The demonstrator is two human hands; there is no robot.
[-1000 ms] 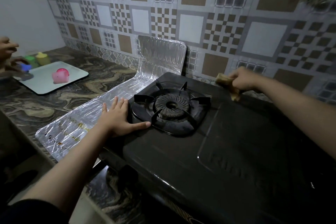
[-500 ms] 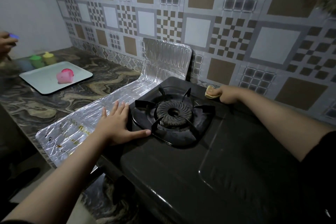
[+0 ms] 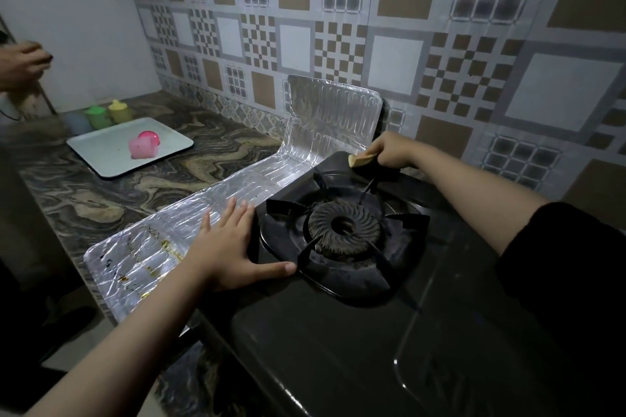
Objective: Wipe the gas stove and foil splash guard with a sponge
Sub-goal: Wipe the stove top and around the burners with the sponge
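Black glass gas stove [image 3: 338, 349] with one ring burner [image 3: 343, 226] is sitting on the marbled bench [image 3: 101, 203] beside one creased foil splash guard [image 3: 237, 200]. Right hand [image 3: 389, 149] is gripping one yellow sponge [image 3: 361, 159] at the stove's back edge; left hand [image 3: 233, 247] is lying flat, fingers spread, across stove and foil.

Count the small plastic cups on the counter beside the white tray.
3 upright behind the tray: bluish cup, green cup, yellow cup. A pink cup lies on the tray itself.

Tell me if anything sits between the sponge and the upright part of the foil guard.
Nothing visible does. The right hand grips the sponge at the stove's back corner, and the upright foil guard stands just beyond it.
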